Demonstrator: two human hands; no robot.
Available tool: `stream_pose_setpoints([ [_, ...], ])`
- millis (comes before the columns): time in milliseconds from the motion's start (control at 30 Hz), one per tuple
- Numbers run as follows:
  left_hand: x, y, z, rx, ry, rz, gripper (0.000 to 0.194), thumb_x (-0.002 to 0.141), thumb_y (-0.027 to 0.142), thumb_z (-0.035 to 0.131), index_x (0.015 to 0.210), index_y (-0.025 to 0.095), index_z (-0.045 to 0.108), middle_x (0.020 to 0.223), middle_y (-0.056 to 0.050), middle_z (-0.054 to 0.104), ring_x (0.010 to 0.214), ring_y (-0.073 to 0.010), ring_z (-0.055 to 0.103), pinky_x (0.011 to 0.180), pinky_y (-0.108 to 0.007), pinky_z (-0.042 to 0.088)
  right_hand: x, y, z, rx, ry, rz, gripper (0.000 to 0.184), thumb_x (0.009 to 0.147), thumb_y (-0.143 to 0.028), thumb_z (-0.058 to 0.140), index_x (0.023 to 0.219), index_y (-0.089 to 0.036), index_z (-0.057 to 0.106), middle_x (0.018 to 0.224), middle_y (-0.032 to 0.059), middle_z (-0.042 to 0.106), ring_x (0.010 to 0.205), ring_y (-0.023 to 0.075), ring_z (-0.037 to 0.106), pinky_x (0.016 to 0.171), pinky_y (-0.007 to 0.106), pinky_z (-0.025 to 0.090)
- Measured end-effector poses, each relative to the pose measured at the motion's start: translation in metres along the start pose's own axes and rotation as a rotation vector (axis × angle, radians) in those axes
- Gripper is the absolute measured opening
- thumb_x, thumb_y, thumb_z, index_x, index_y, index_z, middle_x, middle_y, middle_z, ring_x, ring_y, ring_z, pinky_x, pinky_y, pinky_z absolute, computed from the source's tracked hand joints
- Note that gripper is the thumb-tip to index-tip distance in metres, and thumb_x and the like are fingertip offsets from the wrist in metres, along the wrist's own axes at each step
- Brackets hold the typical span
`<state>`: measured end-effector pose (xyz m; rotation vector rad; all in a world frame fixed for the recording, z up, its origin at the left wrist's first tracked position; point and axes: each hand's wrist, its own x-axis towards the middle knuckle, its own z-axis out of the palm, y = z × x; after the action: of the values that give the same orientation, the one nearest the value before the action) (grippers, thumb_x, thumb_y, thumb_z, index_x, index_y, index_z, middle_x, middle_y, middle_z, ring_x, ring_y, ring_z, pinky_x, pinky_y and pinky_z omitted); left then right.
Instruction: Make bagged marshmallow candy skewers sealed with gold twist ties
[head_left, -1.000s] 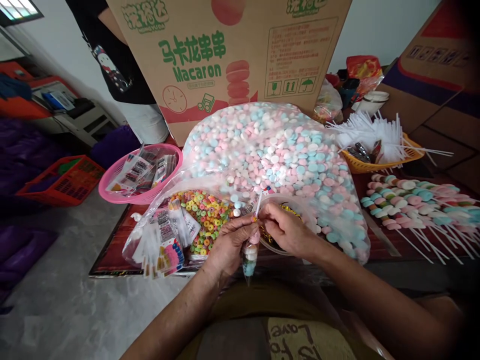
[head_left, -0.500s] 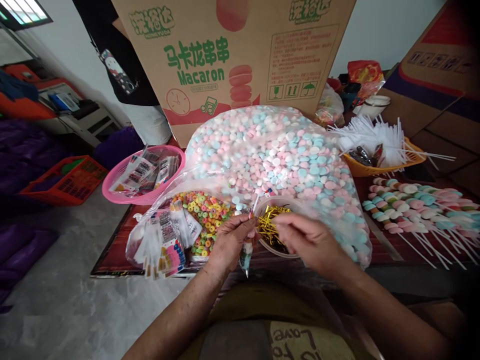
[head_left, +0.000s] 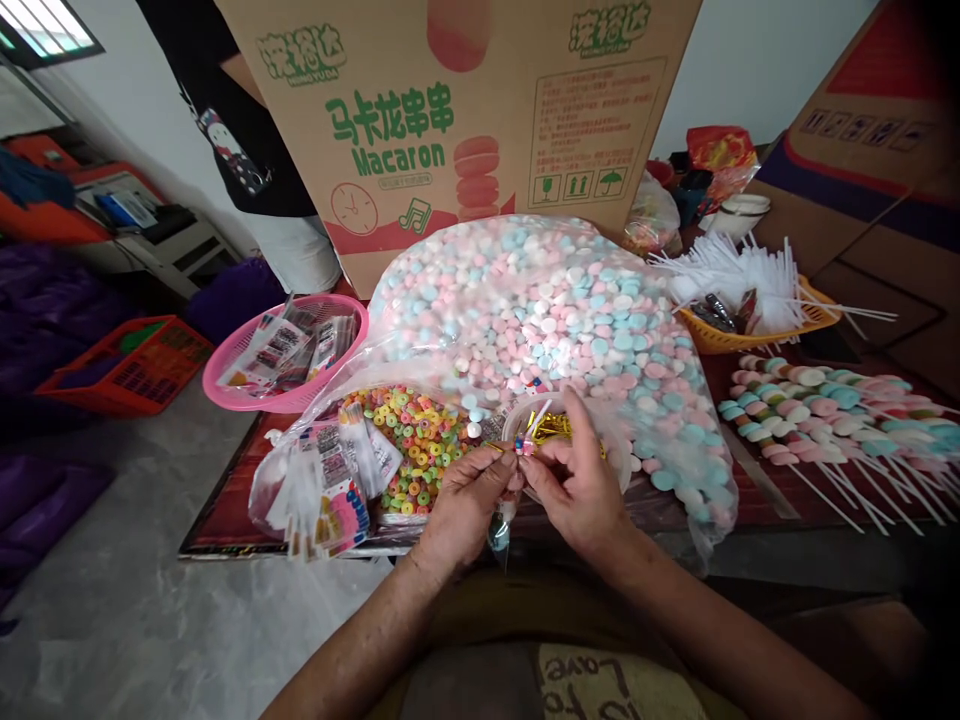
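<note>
My left hand point(head_left: 466, 505) is closed around the neck of a candy skewer in a clear wrapper point(head_left: 501, 530), whose pointed lower end hangs below the fingers. Its white stick point(head_left: 539, 412) points up between my hands. A gold twist tie point(head_left: 492, 446) lies across the gathered neck. My right hand point(head_left: 583, 495) pinches at that same neck, thumb and index fingertip together, other fingers raised; the tie's right end is partly hidden there. Just behind is a clear round tub point(head_left: 619, 450) holding gold twist ties point(head_left: 553, 428).
A large bag of pastel candies point(head_left: 540, 300) covers the middle table. Ring candies point(head_left: 420, 440) and printed wrappers point(head_left: 334, 490) lie left, near a pink basket point(head_left: 212, 385). Finished skewers point(head_left: 832, 410) and a yellow basket of sticks point(head_left: 806, 322) lie right. A person point(head_left: 277, 190) stands behind.
My right hand has moved left from the tub of ties to the wrapper's neck beside my left hand. A gold twist tie now shows across the neck.
</note>
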<state>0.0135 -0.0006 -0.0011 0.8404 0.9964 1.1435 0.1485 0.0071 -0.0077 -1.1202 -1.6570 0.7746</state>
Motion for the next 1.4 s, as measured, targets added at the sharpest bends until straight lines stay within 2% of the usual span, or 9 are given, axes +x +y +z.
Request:
stream_pose_setpoints([
  [100,0.002,0.003,-0.002,-0.172,-0.057,-0.169,0.033,0.060,0.042,0.079,0.063,0.013,0.063,0.055,0.001,0.054,0.048,-0.0074,0.044,0.048,-0.020,0.036,-0.001,-0.005,-0.008,-0.064,-0.008,-0.106,0.043,0.087,-0.023,0.051,0.130,-0.015,0.045,0.064,-0.0011,0.061,0.057,0.0127,0.056,0.056,0.024,0.046],
  [200,0.001,0.009,-0.010,-0.189,-0.276,-0.415,0.037,0.049,0.037,0.086,0.064,0.010,0.065,0.052,-0.003,0.059,0.048,-0.0112,0.055,0.050,-0.023,0.044,0.010,-0.019,-0.031,-0.043,-0.393,-0.299,0.015,0.090,-0.021,0.051,0.082,-0.017,0.063,0.068,0.0019,0.064,0.063,0.0111,0.059,0.059,0.021,0.045],
  [300,0.001,0.013,-0.013,-0.206,-0.469,-0.540,0.043,0.043,0.036,0.089,0.066,0.010,0.064,0.053,-0.006,0.063,0.045,-0.0155,0.059,0.047,-0.026,0.048,0.024,-0.032,-0.047,0.072,-0.645,-0.457,0.014,0.091,-0.019,0.051,0.084,-0.018,0.063,0.074,0.0012,0.068,0.067,0.0094,0.062,0.063,0.019,0.045],
  [500,0.006,0.016,-0.002,-0.369,-0.226,-0.360,0.041,0.054,0.034,0.086,0.080,0.013,0.062,0.059,0.000,0.065,0.046,-0.0102,0.058,0.047,-0.021,0.049,0.022,-0.021,-0.026,-0.052,-0.290,-0.222,0.026,0.092,-0.020,0.048,0.066,-0.019,0.051,0.058,-0.0018,0.061,0.054,0.0093,0.057,0.056,0.020,0.043],
  [800,-0.006,0.015,-0.007,0.078,0.197,0.138,0.055,0.068,0.037,0.079,0.114,0.022,0.054,0.073,0.003,0.064,0.065,-0.0108,0.060,0.062,-0.021,0.046,0.031,-0.016,-0.021,-0.576,-0.075,-0.535,0.020,0.089,-0.010,0.036,0.076,-0.019,0.048,0.064,0.0032,0.055,0.060,0.0157,0.051,0.056,0.027,0.036],
  [967,-0.026,0.048,-0.037,-0.204,-0.025,-0.061,0.069,0.081,0.070,0.042,0.128,0.020,0.049,0.076,-0.005,0.069,0.072,-0.0210,0.066,0.075,-0.037,0.051,0.017,-0.029,0.009,-0.583,-0.132,-0.750,0.014,0.088,-0.016,0.042,0.084,-0.017,0.055,0.066,0.0051,0.057,0.060,0.0163,0.047,0.055,0.030,0.032],
  [1167,-0.041,0.073,-0.078,-0.287,-0.294,-0.009,0.067,0.081,0.071,0.038,0.105,0.017,0.069,0.054,-0.005,0.065,0.066,-0.0250,0.066,0.075,-0.043,0.053,0.014,-0.037,0.022,-0.007,-0.311,-0.089,0.025,0.094,-0.023,0.032,0.071,-0.020,0.041,0.061,-0.0001,0.054,0.053,0.0103,0.048,0.052,0.023,0.035],
  [1300,-0.039,0.066,-0.062,-0.283,-0.260,-0.072,0.078,0.075,0.078,0.039,0.111,0.015,0.068,0.089,-0.012,0.073,0.091,-0.0295,0.066,0.088,-0.048,0.048,0.011,-0.042,0.022,-0.023,-0.350,-0.220,0.017,0.087,-0.024,0.039,0.071,-0.020,0.042,0.063,0.0007,0.053,0.056,0.0116,0.046,0.054,0.025,0.033],
  [1400,-0.037,0.067,-0.057,-0.398,-0.177,0.086,0.072,0.076,0.079,0.033,0.102,0.025,0.072,0.069,-0.005,0.073,0.080,-0.0261,0.068,0.092,-0.050,0.045,0.015,-0.043,0.025,0.108,-0.313,-0.043,0.020,0.088,-0.028,0.041,0.069,-0.020,0.042,0.062,-0.0002,0.053,0.056,0.0109,0.047,0.054,0.024,0.035],
])
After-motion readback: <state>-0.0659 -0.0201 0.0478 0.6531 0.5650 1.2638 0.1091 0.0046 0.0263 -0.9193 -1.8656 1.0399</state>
